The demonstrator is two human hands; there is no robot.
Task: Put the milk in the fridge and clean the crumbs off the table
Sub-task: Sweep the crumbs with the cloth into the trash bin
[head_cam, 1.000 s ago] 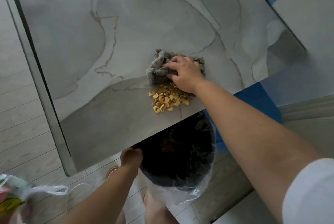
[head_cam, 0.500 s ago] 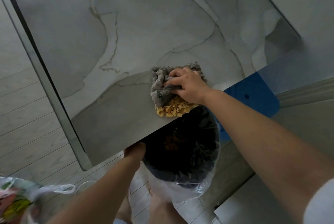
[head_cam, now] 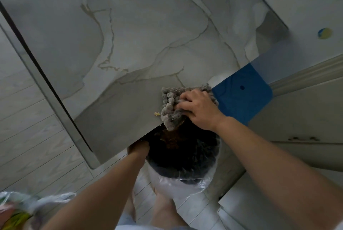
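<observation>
My left hand [head_cam: 138, 149] reaches the bin [head_cam: 194, 164] under the table [head_cam: 130, 44] edge; its fingers are hidden, so I cannot tell its grip. One crumb [head_cam: 157, 113] lies just left of the cloth [head_cam: 169, 105], which overhangs the bin. My right hand [head_cam: 199, 110], the nearer, grips the cloth.

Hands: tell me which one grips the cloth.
The right hand, fingers curled on the grey cloth at the table edge; the left hand is lower, at the bin rim.
</observation>
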